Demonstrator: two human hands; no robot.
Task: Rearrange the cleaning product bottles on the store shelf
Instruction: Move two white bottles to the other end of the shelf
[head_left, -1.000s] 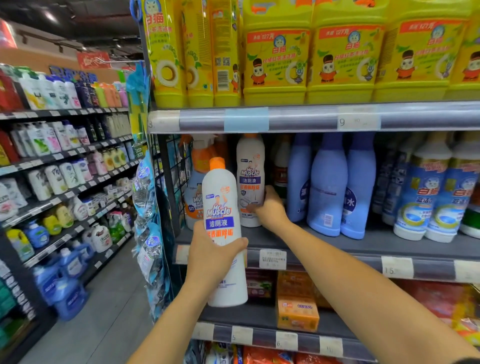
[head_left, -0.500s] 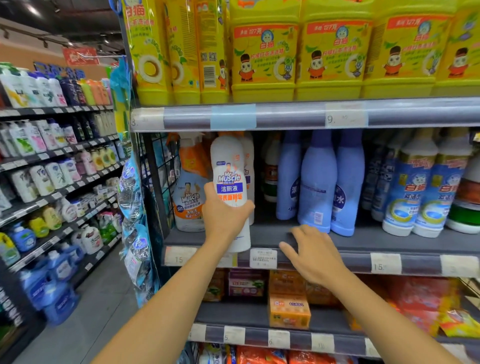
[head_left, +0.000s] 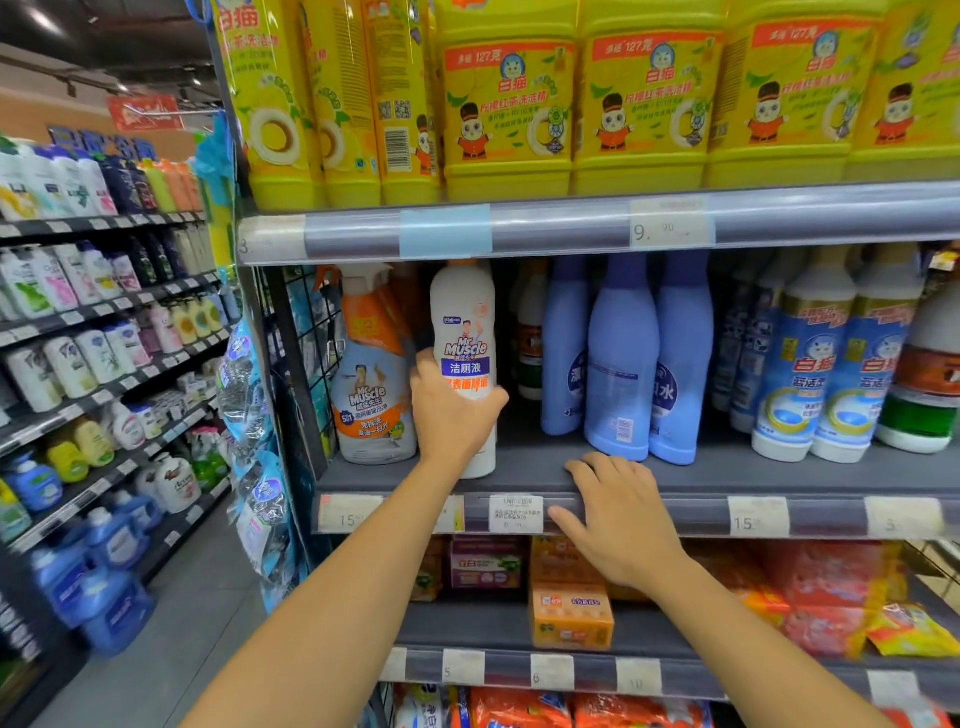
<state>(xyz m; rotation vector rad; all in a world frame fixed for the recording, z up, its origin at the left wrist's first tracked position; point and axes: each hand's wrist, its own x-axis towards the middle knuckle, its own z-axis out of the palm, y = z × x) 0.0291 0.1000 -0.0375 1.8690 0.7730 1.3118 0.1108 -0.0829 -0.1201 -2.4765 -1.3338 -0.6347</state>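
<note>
A white Mr Muscle bottle (head_left: 464, 332) stands upright near the front of the middle shelf (head_left: 675, 475), its base on the shelf board. My left hand (head_left: 451, 410) is wrapped around its lower half. An orange and white Mr Muscle spray bottle (head_left: 371, 374) stands just left of it. To the right stand three lilac bottles (head_left: 623, 364). My right hand (head_left: 621, 514) rests flat on the shelf's front edge with fingers spread and holds nothing.
Blue and white bottles (head_left: 826, 364) fill the shelf's right part. Yellow jugs (head_left: 644, 104) crowd the shelf above. Soap boxes (head_left: 570, 613) lie on the shelf below. A wire side panel (head_left: 311, 332) closes the left end; an aisle floor (head_left: 171, 649) runs left.
My left hand lifted the white bottle from chest height and set it onto the middle shelf. My right hand left the shelved bottle and dropped to the shelf's front edge.
</note>
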